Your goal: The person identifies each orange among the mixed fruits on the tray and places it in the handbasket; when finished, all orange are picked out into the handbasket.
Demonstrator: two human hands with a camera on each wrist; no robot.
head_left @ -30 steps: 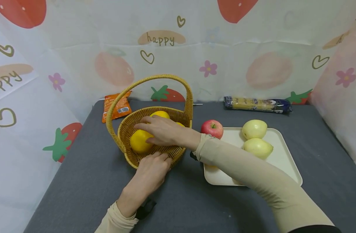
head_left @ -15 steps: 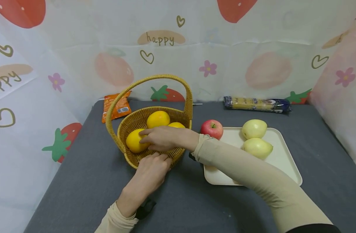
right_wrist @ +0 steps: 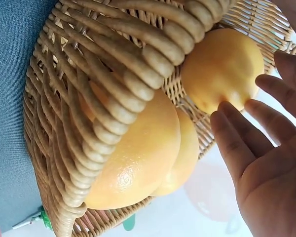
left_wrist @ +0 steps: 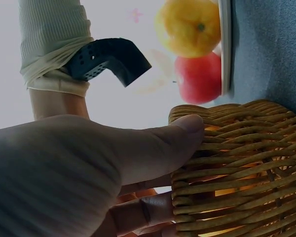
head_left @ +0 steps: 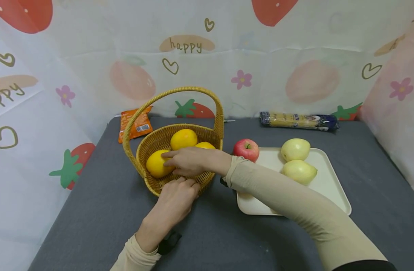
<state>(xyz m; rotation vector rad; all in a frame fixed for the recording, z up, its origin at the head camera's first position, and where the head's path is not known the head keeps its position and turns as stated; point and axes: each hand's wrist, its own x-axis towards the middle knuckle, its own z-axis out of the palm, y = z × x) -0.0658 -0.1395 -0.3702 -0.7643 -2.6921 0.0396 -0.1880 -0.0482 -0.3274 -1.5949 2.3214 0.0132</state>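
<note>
A wicker basket (head_left: 159,136) with a tall arched handle holds three oranges. In the head view, one orange (head_left: 158,164) lies by its left wall, another orange (head_left: 184,139) at the back, and a third orange (head_left: 205,145) is partly behind my right hand. My right hand (head_left: 192,161) reaches over the basket, its fingertips at the left orange. The right wrist view shows these fingers (right_wrist: 232,140) extended and spread against that orange (right_wrist: 222,69), not wrapped round it. My left hand (head_left: 179,197) grips the basket's near rim, thumb (left_wrist: 172,143) outside and fingers inside.
A cream tray (head_left: 332,188) on the right bears two pale yellow-green fruits (head_left: 300,172), a red apple (head_left: 246,149) and an orange (left_wrist: 190,27), which my right arm mostly hides in the head view. Behind lie an orange packet (head_left: 139,126) and a long noodle pack (head_left: 298,121).
The left orange has shifted a little left, against the basket wall. My right hand has lowered slightly, uncovering the back orange. My left hand has stayed on the rim.
</note>
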